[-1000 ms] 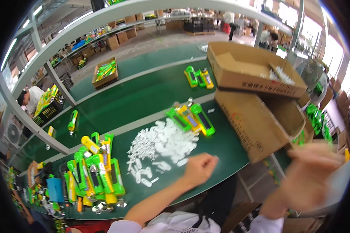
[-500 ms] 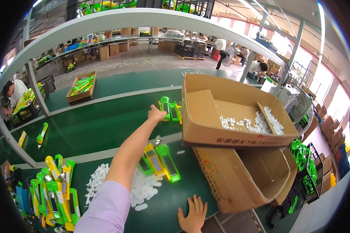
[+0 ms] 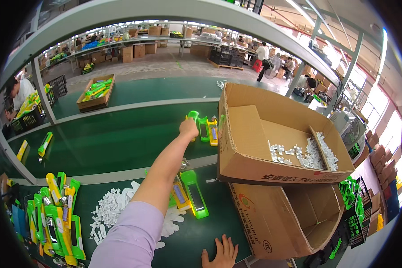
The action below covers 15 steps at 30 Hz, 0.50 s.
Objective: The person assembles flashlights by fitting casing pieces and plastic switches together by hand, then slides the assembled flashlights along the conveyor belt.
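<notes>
My left arm, in a lilac sleeve, stretches across the bench to the green conveyor surface. There my left hand [image 3: 189, 128] is closed around a green flashlight casing [image 3: 193, 115]; its upper end sticks out past my fingers. Right beside it lie a second green casing [image 3: 203, 129] and a yellow one [image 3: 213, 134] with a pale purple cell inside. Closer to me, another green casing [image 3: 194, 194] and a yellow casing [image 3: 179, 195] lie side by side, partly behind my forearm. My right hand [image 3: 220, 255] rests palm down, fingers spread, on the bench near its front edge.
Small white plastic parts [image 3: 114, 206] lie heaped under my arm. A pile of green and yellow flashlights [image 3: 56, 219] is at left. One cardboard box [image 3: 295, 177] with white pieces sits atop another box [image 3: 272, 223] at right. A metal rail [image 3: 120, 175] separates bench and conveyor.
My left hand has moved from beside the green casing to over it and closed around it. The view has tilted slightly. My right hand stays flat on the bench.
</notes>
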Motion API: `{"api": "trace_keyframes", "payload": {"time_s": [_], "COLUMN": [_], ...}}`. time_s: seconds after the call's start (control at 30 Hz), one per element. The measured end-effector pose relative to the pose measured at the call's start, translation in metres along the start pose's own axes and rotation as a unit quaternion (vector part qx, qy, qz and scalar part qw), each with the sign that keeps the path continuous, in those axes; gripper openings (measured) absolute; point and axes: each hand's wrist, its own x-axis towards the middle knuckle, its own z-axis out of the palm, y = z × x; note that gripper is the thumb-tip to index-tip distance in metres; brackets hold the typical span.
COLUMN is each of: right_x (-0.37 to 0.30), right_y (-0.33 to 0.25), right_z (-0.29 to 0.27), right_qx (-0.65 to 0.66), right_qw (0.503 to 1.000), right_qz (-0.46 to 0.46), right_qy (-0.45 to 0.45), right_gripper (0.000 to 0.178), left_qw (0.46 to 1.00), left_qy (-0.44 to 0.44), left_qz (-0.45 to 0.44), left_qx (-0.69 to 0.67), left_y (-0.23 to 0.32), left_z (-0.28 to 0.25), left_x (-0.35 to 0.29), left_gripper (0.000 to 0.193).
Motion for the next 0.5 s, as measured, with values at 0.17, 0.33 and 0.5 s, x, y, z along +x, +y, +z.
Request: {"api": "trace_keyframes", "payload": {"time_s": [0.17, 0.33, 0.5], "right_x": [-0.005, -0.005, -0.023], "right_y": [0.009, 0.013, 0.004], "right_z": [0.005, 0.004, -0.006], "right_qx": [-0.013, 0.009, 0.077], "right_qw": [1.000, 0.999, 0.990], "right_qz": [-0.002, -0.014, -0.055], "right_qy": [0.024, 0.049, 0.104], "right_gripper": [0.055, 0.052, 0.028], "left_qw": [0.999, 0.988, 0.946], "left_qy": [-0.005, -0.045, -0.238], "left_qz": [0.027, 0.102, 0.106], "left_qx": [-0.044, -0.105, -0.190], "left_y": [-0.034, -0.071, -0.066], "left_z": [-0.068, -0.178, -0.309], "left_x": [-0.036, -0.146, -0.332], "left_gripper": [0.056, 0.077, 0.077]}}
